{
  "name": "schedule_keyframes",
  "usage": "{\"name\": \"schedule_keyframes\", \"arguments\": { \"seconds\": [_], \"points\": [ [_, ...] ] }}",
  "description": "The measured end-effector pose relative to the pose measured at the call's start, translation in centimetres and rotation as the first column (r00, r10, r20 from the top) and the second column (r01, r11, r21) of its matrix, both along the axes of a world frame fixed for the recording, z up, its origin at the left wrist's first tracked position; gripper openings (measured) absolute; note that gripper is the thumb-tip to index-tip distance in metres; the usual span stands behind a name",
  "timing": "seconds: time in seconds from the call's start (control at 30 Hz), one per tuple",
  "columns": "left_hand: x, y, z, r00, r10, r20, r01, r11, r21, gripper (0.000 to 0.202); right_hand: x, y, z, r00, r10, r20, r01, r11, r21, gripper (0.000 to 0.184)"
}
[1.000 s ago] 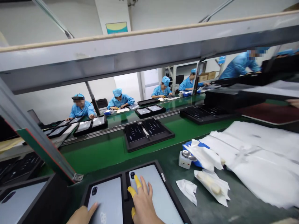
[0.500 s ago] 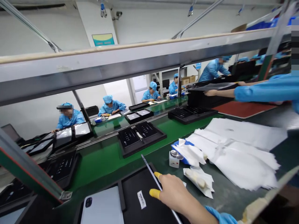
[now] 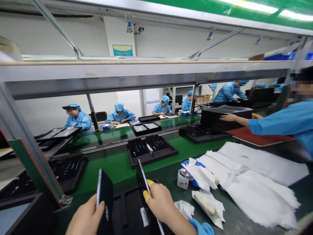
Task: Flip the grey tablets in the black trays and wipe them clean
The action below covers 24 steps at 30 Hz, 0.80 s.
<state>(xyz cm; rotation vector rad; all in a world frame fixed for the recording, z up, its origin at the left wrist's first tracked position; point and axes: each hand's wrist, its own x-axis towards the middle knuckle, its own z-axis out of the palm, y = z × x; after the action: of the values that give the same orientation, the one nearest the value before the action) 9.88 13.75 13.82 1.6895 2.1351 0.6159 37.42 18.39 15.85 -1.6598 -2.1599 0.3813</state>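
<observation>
My left hand point(image 3: 84, 217) grips a thin tablet point(image 3: 106, 195) by its edge, its dark face turned to the right. A second tablet point(image 3: 141, 178) stands tilted on edge in my right hand point(image 3: 161, 200), which wears yellow finger cots on two fingertips. Between and below the two tablets lies a black tray point(image 3: 125, 212) with recesses. A white barcode label point(image 3: 144, 216) shows beside the right tablet; what it is stuck to I cannot tell. The lower ends of both tablets run out of the frame.
Black trays point(image 3: 153, 156) with dark printed panels sit on the green conveyor point(image 3: 107, 164). To my right are a small dispenser bottle point(image 3: 183, 180), crumpled wipes point(image 3: 209, 207) and white sheets point(image 3: 256, 182). A co-worker's sleeve point(image 3: 271, 123) reaches in by a black box point(image 3: 212, 119). A metal post stands left.
My left hand has come into view and raised the left tablet, which lay flat with its pale back up. The right tablet has shifted left. The view has turned and levelled.
</observation>
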Motion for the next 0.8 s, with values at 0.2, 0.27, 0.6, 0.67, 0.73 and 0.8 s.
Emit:
{"name": "schedule_keyframes", "arguments": {
  "seconds": [0.2, 0.27, 0.6, 0.67, 0.73, 0.8],
  "points": [
    [5.0, 2.9, 1.4, 0.993, 0.035, -0.115, -0.039, 0.999, -0.034, 0.032, -2.7, 1.7, -0.8, 1.000, 0.017, 0.022, -0.017, 1.000, 0.002, 0.027],
    [5.1, 3.7, 1.4, 0.991, 0.041, -0.127, -0.045, 0.999, -0.029, 0.028, -3.0, 2.0, -0.6, 0.998, 0.004, 0.065, -0.004, 1.000, 0.007, 0.038],
    [2.7, 7.3, 1.8, 0.988, 0.051, -0.148, -0.071, 0.988, -0.138, 0.033, -4.2, 5.2, 1.0, 0.989, 0.072, 0.131, -0.053, 0.988, -0.146, 0.032],
    [2.2, 7.1, 2.0, 0.993, 0.026, -0.113, -0.042, 0.990, -0.135, 0.034, -4.0, 5.3, 1.1, 0.990, 0.079, 0.113, -0.061, 0.987, -0.149, 0.027],
    [1.9, 6.2, 2.5, 0.995, 0.035, -0.098, -0.044, 0.995, -0.092, 0.033, -3.7, 5.0, 1.4, 0.994, 0.044, 0.099, -0.032, 0.993, -0.118, 0.027],
    [2.1, 4.8, 2.9, 0.991, 0.085, -0.101, -0.087, 0.996, -0.013, 0.033, -3.3, 4.2, 1.4, 0.998, 0.000, 0.066, 0.005, 0.998, -0.067, 0.029]
  ]
}}
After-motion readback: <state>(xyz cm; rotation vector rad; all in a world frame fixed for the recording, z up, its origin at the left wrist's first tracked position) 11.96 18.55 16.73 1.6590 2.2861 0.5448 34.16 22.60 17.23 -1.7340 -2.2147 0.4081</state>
